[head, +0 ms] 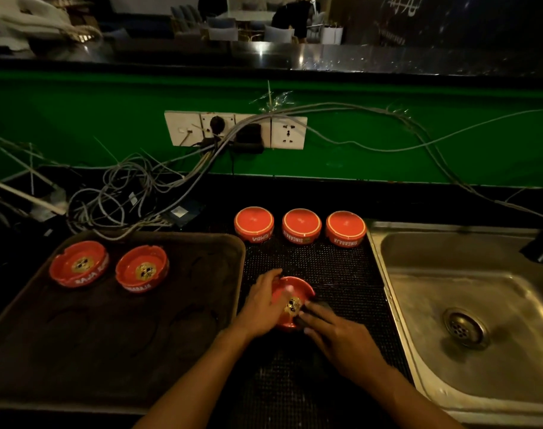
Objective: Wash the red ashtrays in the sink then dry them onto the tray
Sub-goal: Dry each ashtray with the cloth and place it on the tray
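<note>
Between the tray and the sink, on the dark ribbed mat (341, 274) that covers the middle of the bench, the left hand (262, 308) is curled around the near-left side of a red ashtray (290, 300), gripping it tilted so its bowl faces up and toward the person. The right hand (338, 332) is closed on a dark cloth (310, 309) and presses it against the right edge of that bowl; the tilt probably serves to let the cloth reach the inside, so this looks like the drying step. On the brown tray (115, 351), which takes up the left part of the bench, two ashtrays sit upright side by side near its far-left corner, the left one (78, 264) and the right one (142, 269), apart from each other and, judging by their place, already dried. Three more ashtrays (300, 226) stand upside down in a row along the far edge of the mat, close together but not touching; turned over like that they can drain, so they seem washed and waiting for the cloth. The steel sink (468, 305) at the right end of the bench holds nothing that can be seen, and whether water is running cannot be told. Loose cables (124, 193) lie on the bench behind the tray.
</note>
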